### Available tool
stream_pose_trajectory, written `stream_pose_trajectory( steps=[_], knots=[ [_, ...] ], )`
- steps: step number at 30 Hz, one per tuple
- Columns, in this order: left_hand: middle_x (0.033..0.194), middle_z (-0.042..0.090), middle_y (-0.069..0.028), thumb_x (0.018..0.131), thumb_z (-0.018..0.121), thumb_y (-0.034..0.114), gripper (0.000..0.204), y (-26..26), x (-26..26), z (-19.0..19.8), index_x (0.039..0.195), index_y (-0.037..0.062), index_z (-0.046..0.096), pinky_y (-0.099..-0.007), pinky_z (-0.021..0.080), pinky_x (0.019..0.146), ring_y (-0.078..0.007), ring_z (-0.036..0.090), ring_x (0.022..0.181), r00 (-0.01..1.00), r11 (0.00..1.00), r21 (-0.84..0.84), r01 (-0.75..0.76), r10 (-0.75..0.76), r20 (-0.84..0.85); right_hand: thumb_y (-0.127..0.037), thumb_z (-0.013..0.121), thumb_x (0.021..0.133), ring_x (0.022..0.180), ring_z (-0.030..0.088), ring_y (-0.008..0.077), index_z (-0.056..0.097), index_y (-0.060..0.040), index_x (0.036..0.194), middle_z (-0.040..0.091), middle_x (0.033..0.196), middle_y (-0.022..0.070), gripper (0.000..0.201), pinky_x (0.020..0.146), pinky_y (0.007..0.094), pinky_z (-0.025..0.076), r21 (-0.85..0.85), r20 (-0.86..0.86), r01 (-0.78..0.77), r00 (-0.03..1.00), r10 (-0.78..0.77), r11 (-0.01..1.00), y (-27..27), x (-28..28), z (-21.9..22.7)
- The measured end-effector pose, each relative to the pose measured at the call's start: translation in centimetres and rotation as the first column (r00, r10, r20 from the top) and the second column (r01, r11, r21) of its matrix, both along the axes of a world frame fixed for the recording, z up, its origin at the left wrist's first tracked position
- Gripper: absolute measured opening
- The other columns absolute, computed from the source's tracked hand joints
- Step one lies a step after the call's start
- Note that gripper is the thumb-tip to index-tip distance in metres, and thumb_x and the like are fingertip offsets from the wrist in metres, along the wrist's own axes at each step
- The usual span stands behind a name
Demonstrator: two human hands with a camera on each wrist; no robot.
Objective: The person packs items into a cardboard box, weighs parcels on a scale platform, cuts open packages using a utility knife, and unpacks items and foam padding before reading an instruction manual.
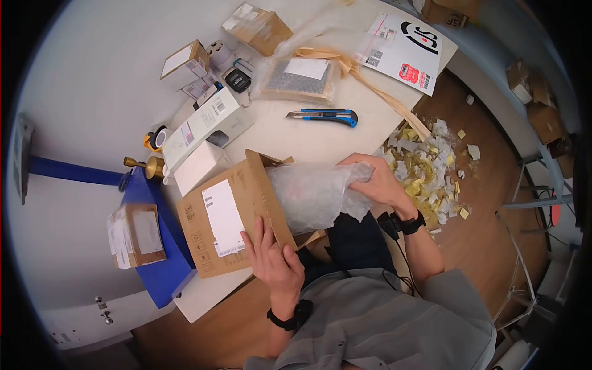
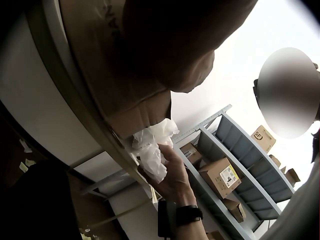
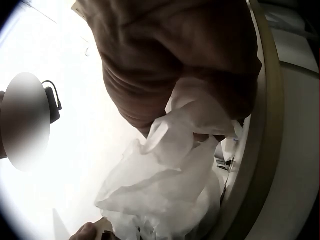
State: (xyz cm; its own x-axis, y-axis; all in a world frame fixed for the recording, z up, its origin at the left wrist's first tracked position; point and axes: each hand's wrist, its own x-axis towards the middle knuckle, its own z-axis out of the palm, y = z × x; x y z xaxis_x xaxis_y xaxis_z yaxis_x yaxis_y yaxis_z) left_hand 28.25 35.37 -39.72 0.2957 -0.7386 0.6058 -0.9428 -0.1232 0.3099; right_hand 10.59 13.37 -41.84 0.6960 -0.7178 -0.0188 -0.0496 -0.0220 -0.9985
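Note:
An open cardboard box (image 1: pixel 203 225) lies tilted at the table's front edge, a white label on its near face. My left hand (image 1: pixel 275 262) holds its side by the open end, fingers over the cardboard and thumb near the flap edge. From the opening extends a bundle of translucent white plastic wrap (image 1: pixel 308 194); what is inside it is hidden. My right hand (image 1: pixel 379 179) grips the bundle's outer end, with crumpled plastic bunched in the fingers. In the right wrist view the wrap hangs below the right hand (image 3: pixel 175 55).
A blue utility knife (image 1: pixel 324 116) lies on the table (image 1: pixel 271 132), beside a bubble-wrapped parcel (image 1: pixel 299 80). Several boxes, including a long white box (image 1: pixel 206 126), line the wall side. A blue stand (image 1: pixel 154 246) is at the left. Scraps of packing (image 1: pixel 431 172) cover the floor at right.

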Motion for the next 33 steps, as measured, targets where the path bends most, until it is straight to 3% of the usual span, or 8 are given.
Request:
stream_pose_trajectory(
  steps=[3,7,9,15,19,21,28,33],
  knots=[
    [0.131,0.067,-0.0228,0.106,0.046,0.014,0.025,-0.1,0.0,0.2,0.109,-0.0044,0.062,-0.0656,0.036,0.115,-0.0472,0.059,0.131,1.0,1.0,-0.004,0.015,-0.015,0.02,-0.012,0.072,0.077,0.134,0.052,0.0334,0.056,-0.0063,0.144,0.051,0.148,0.0218,0.069,0.112,0.0417,0.041,-0.31,-0.18,-0.191,0.974,0.14,0.931,0.5,-1.5,2.8],
    [0.129,0.068,-0.0241,0.103,0.052,0.016,0.021,-0.2,-0.3,0.6,0.101,-0.0031,0.06,-0.0656,0.037,0.115,-0.0465,0.06,0.129,1.0,1.0,0.01,-0.014,0.014,0.013,-0.026,0.077,0.078,0.136,0.048,0.0419,0.049,-0.0091,0.151,0.049,0.147,0.0252,0.08,0.114,0.0485,0.039,-0.509,-0.112,-0.055,0.994,-0.002,0.859,2.9,-1.5,7.8],
    [0.129,0.068,-0.024,0.104,0.054,0.019,0.022,-0.5,-0.5,0.8,0.098,-0.0018,0.058,-0.0663,0.037,0.115,-0.0459,0.061,0.129,0.999,1.0,0.011,-0.028,0.028,0.023,-0.046,0.081,0.079,0.133,0.05,0.0463,0.045,-0.0117,0.156,0.05,0.147,0.0271,0.092,0.112,0.0521,0.039,-0.71,-0.244,-0.088,0.961,-0.127,0.698,4.3,0.9,8.6],
    [0.128,0.068,-0.0243,0.101,0.056,0.016,0.019,-0.5,-0.4,0.4,0.096,-0.0023,0.058,-0.0644,0.037,0.115,-0.045,0.061,0.128,0.998,0.998,-0.03,-0.052,0.052,0.025,-0.063,0.081,0.075,0.124,0.056,0.0451,0.044,-0.0097,0.156,0.056,0.138,0.0277,0.104,0.107,0.0499,0.043,-0.77,-0.358,-0.254,0.931,-0.067,0.585,3.9,4.3,3.6],
    [0.127,0.068,-0.0237,0.101,0.056,0.016,0.019,-0.6,-0.4,0.6,0.095,-0.0021,0.058,-0.0643,0.037,0.115,-0.045,0.062,0.127,0.999,0.999,-0.028,-0.038,0.039,0.03,-0.063,0.082,0.075,0.117,0.061,0.0414,0.043,-0.0028,0.154,0.061,0.128,0.0261,0.106,0.102,0.0491,0.045,-0.717,-0.405,-0.301,0.914,-0.024,0.629,3.0,4.9,3.2],
    [0.129,0.067,-0.0238,0.098,0.061,0.018,0.02,-0.6,-0.3,0.3,0.095,-0.0016,0.058,-0.0659,0.036,0.115,-0.044,0.06,0.129,0.999,0.999,-0.03,-0.036,0.037,0.023,-0.055,0.088,0.07,0.114,0.063,0.0398,0.041,0.0017,0.153,0.063,0.124,0.0261,0.111,0.102,0.046,0.046,-0.71,-0.561,-0.436,0.824,-0.071,0.552,3.5,5.5,4.2],
    [0.135,0.063,-0.0231,0.073,0.072,0.014,0.038,-0.6,-0.9,0.8,0.105,-0.0017,0.059,-0.0647,0.032,0.119,-0.0403,0.056,0.134,0.997,0.997,-0.007,-0.077,0.077,-0.012,-0.032,0.092,0.061,0.102,0.063,0.0388,0.044,0.0017,0.147,0.064,0.11,0.021,0.105,0.092,0.046,0.047,-0.666,-0.56,-0.481,0.827,0.044,0.57,2.7,4.7,5.6],
    [0.137,0.064,-0.0211,0.076,0.071,0.019,0.055,0.5,-0.8,0.3,0.126,-0.0044,0.066,-0.0674,0.032,0.118,-0.0387,0.057,0.134,0.996,0.996,0.017,-0.09,0.09,0.008,-0.028,0.091,0.06,0.098,0.064,0.0408,0.047,-0.0001,0.144,0.065,0.105,0.0213,0.1,0.09,0.047,0.049,-0.769,-0.551,-0.469,0.831,-0.079,0.434,1.4,0.1,9.4]
  ],
)
